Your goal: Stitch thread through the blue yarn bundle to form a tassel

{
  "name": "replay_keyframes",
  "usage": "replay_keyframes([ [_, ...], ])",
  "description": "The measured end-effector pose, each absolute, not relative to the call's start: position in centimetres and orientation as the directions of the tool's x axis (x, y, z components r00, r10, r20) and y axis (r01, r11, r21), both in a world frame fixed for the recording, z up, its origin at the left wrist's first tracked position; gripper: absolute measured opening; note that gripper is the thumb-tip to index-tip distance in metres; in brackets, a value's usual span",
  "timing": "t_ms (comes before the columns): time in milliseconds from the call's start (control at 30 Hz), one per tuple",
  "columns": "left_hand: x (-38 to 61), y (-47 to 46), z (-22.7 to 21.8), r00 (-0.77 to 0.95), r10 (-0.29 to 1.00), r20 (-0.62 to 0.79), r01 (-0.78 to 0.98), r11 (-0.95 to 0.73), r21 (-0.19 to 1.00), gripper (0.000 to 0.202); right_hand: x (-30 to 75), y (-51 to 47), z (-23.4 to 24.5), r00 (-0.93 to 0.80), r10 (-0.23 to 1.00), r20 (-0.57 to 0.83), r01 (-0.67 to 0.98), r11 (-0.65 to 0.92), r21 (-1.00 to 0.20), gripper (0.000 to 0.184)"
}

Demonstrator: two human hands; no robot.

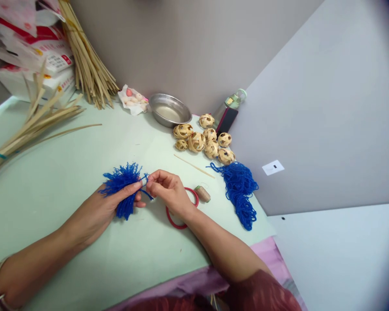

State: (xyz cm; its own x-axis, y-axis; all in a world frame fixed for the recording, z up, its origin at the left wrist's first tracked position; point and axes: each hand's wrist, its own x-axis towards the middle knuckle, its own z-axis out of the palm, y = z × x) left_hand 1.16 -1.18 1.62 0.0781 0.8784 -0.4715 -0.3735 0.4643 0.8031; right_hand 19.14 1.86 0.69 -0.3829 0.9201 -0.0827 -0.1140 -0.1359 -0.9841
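My left hand (112, 203) is closed around a bundle of blue yarn strands (121, 181), a tassel-like tuft that fans out above and below the fingers. My right hand (168, 190) pinches a blue strand at the tuft's right end, thumb and forefinger pressed together right next to the left thumb. Both hands rest low over the pale green table (68, 172). A red ring (181, 211) lies flat under the right wrist, partly hidden by it.
A heap of blue yarn (241, 190) lies to the right, near several woven bamboo balls (204, 140), a thin stick (194, 166) and a small thread spool (202, 193). A metal bowl (170, 110), bamboo strips (84, 56), and a bottle (235, 100) stand at the back.
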Motion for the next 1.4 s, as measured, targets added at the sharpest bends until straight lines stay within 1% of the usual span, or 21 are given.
replay_keyframes([
  [67, 1.2, -1.2, 1.6, 0.09, 0.883, -0.46, -0.376, 0.458, 0.806, 0.042, 19.2, 1.8, 0.7, -0.375, 0.923, -0.087, -0.114, -0.139, -0.984, 0.023],
  [167, 1.2, -1.2, 1.5, 0.089, 0.88, -0.466, -0.363, 0.464, 0.808, 0.039, 19.1, 1.8, 0.9, -0.384, 0.918, -0.095, -0.119, -0.152, -0.981, 0.022],
  [267, 1.2, -1.2, 1.7, 0.07, 0.872, -0.485, -0.35, 0.477, 0.806, 0.037, 19.0, 1.7, 1.1, -0.403, 0.91, -0.101, -0.124, -0.163, -0.979, 0.027],
  [467, 1.2, -1.0, 2.3, 0.084, 0.862, -0.499, -0.386, 0.49, 0.782, 0.028, 18.9, 1.7, 0.8, -0.478, 0.874, -0.082, -0.129, -0.163, -0.978, 0.033],
  [667, 0.7, -0.7, 2.0, 0.117, 0.856, -0.504, -0.401, 0.505, 0.764, 0.029, 18.8, 1.6, 0.9, -0.482, 0.868, -0.119, -0.105, -0.192, -0.976, 0.039],
  [800, 0.6, -0.8, 2.3, 0.179, 0.89, -0.419, -0.448, 0.453, 0.77, 0.03, 18.8, 1.4, 1.1, -0.448, 0.885, -0.131, -0.093, -0.191, -0.977, 0.036],
  [867, 0.6, -0.8, 2.5, 0.178, 0.909, -0.378, -0.48, 0.415, 0.773, 0.033, 18.8, 1.3, 1.0, -0.453, 0.882, -0.132, -0.098, -0.197, -0.976, 0.033],
  [933, 0.6, -0.8, 2.5, 0.156, 0.914, -0.375, -0.488, 0.401, 0.775, 0.035, 18.8, 1.3, 1.0, -0.466, 0.876, -0.124, -0.099, -0.191, -0.977, 0.032],
  [1000, 0.7, -0.8, 2.3, 0.115, 0.915, -0.387, -0.465, 0.394, 0.793, 0.04, 18.8, 1.3, 1.0, -0.463, 0.88, -0.108, -0.107, -0.177, -0.978, 0.03],
  [1100, 0.8, -0.9, 1.8, 0.055, 0.922, -0.383, -0.374, 0.375, 0.848, 0.042, 18.9, 1.5, 1.2, -0.414, 0.903, -0.111, -0.111, -0.171, -0.979, 0.023],
  [1200, 0.8, -1.1, 1.3, 0.065, 0.941, -0.333, -0.249, 0.338, 0.907, 0.042, 19.0, 1.7, 1.3, -0.394, 0.911, -0.124, -0.114, -0.183, -0.977, 0.019],
  [1267, 0.8, -1.2, 1.2, 0.064, 0.948, -0.312, -0.203, 0.319, 0.926, 0.042, 18.9, 1.7, 1.2, -0.408, 0.905, -0.12, -0.128, -0.186, -0.974, 0.021],
  [1333, 0.7, -1.1, 1.3, 0.051, 0.94, -0.337, -0.241, 0.339, 0.909, 0.04, 18.9, 1.6, 1.1, -0.416, 0.901, -0.122, -0.128, -0.191, -0.973, 0.024],
  [1400, 0.6, -1.0, 1.5, 0.062, 0.921, -0.385, -0.331, 0.383, 0.862, 0.04, 18.8, 1.6, 1.0, -0.413, 0.901, -0.132, -0.115, -0.196, -0.974, 0.026],
])
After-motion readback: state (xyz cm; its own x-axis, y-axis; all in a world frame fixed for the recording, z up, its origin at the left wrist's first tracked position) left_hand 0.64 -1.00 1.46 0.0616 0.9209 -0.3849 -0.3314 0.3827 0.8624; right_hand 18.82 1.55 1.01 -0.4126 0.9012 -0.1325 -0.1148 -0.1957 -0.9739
